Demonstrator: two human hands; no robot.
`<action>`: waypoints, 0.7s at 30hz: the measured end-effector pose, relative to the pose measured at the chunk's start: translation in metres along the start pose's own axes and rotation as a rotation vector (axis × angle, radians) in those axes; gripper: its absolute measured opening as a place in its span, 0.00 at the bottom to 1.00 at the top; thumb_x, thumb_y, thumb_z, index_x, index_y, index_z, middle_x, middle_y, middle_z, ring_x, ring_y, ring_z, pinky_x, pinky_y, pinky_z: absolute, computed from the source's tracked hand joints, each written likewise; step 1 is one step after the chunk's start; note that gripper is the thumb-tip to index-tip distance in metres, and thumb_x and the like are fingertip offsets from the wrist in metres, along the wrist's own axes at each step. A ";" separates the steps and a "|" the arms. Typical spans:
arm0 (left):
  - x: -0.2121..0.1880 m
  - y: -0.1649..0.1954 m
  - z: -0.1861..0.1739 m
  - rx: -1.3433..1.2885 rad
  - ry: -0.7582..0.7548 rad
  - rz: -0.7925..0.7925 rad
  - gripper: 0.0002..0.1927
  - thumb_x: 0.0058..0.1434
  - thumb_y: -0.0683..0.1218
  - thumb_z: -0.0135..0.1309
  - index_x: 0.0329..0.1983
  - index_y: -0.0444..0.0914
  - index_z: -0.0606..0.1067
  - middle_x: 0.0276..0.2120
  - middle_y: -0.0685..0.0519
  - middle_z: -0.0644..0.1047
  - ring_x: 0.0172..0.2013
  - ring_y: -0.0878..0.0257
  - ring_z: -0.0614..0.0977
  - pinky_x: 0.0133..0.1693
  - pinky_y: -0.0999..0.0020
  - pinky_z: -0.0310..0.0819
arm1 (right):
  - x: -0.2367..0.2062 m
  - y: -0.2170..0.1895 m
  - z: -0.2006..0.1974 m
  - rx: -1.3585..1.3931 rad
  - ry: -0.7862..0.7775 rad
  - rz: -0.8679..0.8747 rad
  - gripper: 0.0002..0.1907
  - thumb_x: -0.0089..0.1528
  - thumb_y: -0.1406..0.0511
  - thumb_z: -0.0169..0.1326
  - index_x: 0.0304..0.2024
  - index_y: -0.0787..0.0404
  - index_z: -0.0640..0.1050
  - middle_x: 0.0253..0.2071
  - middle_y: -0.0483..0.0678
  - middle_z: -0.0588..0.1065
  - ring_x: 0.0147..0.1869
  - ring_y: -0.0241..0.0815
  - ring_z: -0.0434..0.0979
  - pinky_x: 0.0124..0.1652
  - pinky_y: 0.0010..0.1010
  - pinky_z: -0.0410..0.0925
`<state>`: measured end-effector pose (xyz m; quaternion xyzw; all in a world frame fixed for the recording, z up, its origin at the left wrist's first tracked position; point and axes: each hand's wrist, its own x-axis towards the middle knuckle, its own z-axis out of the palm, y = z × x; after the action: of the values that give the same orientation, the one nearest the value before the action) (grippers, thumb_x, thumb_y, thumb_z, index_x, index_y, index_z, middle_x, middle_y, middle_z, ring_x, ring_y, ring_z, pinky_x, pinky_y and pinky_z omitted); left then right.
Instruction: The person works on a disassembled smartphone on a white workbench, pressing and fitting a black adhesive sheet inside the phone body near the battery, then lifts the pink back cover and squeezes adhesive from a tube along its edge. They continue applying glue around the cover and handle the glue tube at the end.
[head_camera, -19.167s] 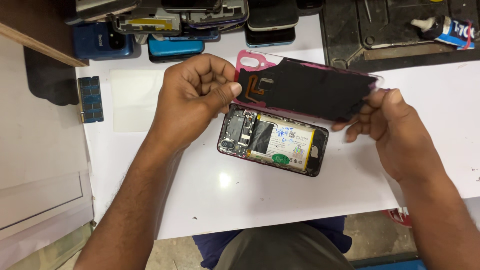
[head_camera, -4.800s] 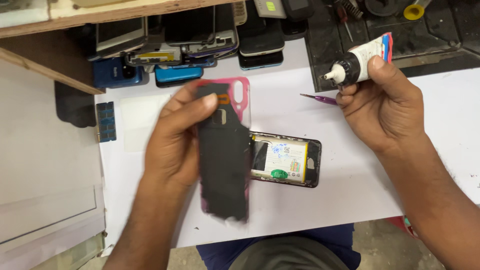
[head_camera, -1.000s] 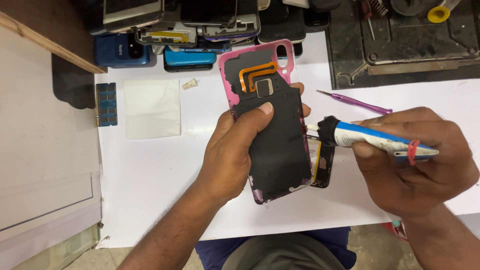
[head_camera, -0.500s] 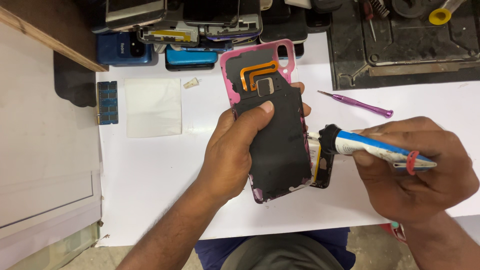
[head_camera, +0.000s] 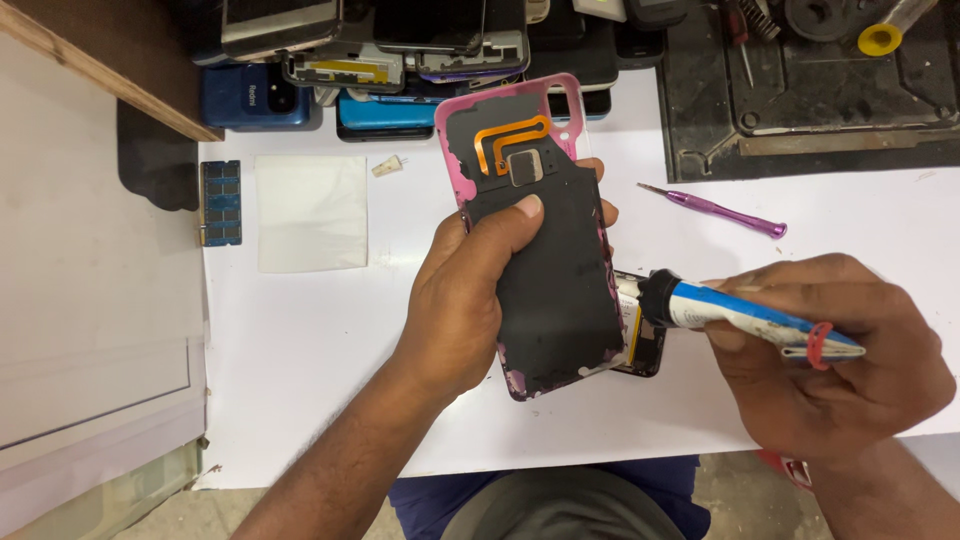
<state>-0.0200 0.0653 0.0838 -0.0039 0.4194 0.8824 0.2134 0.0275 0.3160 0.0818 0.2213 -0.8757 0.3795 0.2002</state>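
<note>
Over the desk's (head_camera: 300, 340) near edge, the left hand (head_camera: 465, 300) grips a phone back cover (head_camera: 545, 240), inner side up, thumb pressed on its dark liner and fingers wrapped round the far edge. The right hand (head_camera: 830, 370) is closed around a glue tube (head_camera: 740, 315), with the black nozzle pointing at the cover's right edge, just beside it. Under the cover lies the opened phone (head_camera: 645, 345), mostly hidden, only its right end showing.

Risks, as I judge them: a hard squeeze could push out too much glue, which might run off the rim onto the phone below or the thumb. The cover is held in the air by one hand, so pressure from the nozzle could tilt it and smear the bead.

The cover is a thin, rigid pink shell with rounded corners, lined with matt black sheet that is ragged and patchy at the lower end. An orange flex ribbon (head_camera: 510, 140) curls to a small square metallic part. The tube is soft, blue and white, creased flat at its tail with a red band. A slim purple tool (head_camera: 715, 210) lies apart, toward the desk's far edge, beside a black mat (head_camera: 800, 100). A translucent sheet (head_camera: 310, 212) lies flat at far left.
</note>
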 end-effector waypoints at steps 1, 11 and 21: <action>0.000 0.000 0.000 0.006 -0.002 0.007 0.27 0.72 0.49 0.40 0.67 0.29 0.69 0.50 0.44 0.79 0.46 0.61 0.81 0.50 0.61 0.80 | 0.000 -0.001 -0.001 -0.007 -0.004 -0.001 0.17 0.62 0.75 0.64 0.46 0.71 0.68 0.41 0.61 0.78 0.44 0.44 0.83 0.39 0.24 0.76; 0.001 -0.001 -0.002 -0.006 -0.011 0.040 0.27 0.73 0.49 0.39 0.67 0.28 0.69 0.50 0.43 0.79 0.45 0.60 0.81 0.50 0.61 0.81 | -0.004 -0.006 -0.005 0.051 -0.024 0.058 0.15 0.65 0.73 0.62 0.48 0.70 0.69 0.40 0.60 0.78 0.43 0.41 0.84 0.40 0.23 0.77; 0.003 -0.004 -0.002 -0.042 0.034 0.023 0.26 0.71 0.48 0.40 0.65 0.27 0.69 0.50 0.41 0.80 0.46 0.59 0.82 0.51 0.60 0.81 | 0.000 -0.006 -0.006 0.036 -0.016 0.040 0.15 0.62 0.74 0.63 0.45 0.72 0.70 0.39 0.61 0.79 0.41 0.42 0.83 0.38 0.25 0.76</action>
<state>-0.0217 0.0676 0.0788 -0.0185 0.4043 0.8932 0.1961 0.0318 0.3166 0.0889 0.2106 -0.8745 0.3975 0.1815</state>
